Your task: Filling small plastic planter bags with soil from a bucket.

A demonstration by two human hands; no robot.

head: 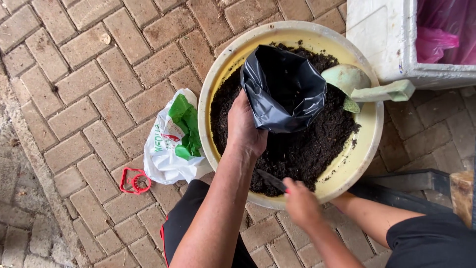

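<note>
Over a cream basin of dark soil, the left hand grips an open black grow bag, the right hand pinches another, apparently mid-filling, with scooping likely next.

A basin of potting soil sits on the brick paving, with a grow bag standing in the soil and a scoop lying at its right. Left of the basin lies a plastic bag, a small plastic ring piece beside that. A foam box stands behind the basin at right.
</note>
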